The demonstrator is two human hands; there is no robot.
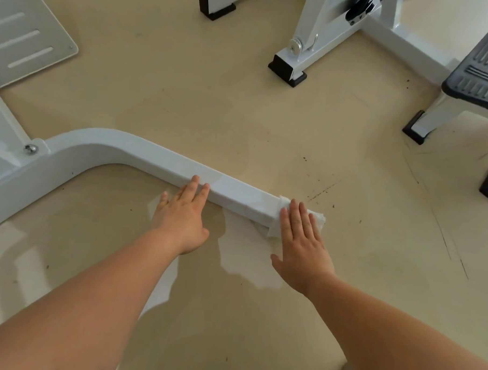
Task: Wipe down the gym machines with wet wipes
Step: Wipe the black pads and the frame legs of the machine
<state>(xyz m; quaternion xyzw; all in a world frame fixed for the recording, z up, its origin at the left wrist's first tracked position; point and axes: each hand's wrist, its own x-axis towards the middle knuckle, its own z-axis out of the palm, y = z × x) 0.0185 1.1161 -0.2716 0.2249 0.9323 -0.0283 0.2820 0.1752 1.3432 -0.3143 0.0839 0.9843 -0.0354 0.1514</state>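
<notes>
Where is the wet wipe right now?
In the head view, the wet wipe is draped over the right end of the white base bar, pressed under the flat right hand; the left hand rests further left.

The light is bright, soft and even, with no hard shadows. The glossy floor (pixel 240 109) mirrors pale patches of glare below the bar (pixel 154 158), whose white paint looks slightly washed out. A dim, soft shadow spreads along the bottom edge. Focus is sharp in the middle; wide-angle distortion bends the plate (pixel 28 35) and step (pixel 482 75) at the edges.
</notes>
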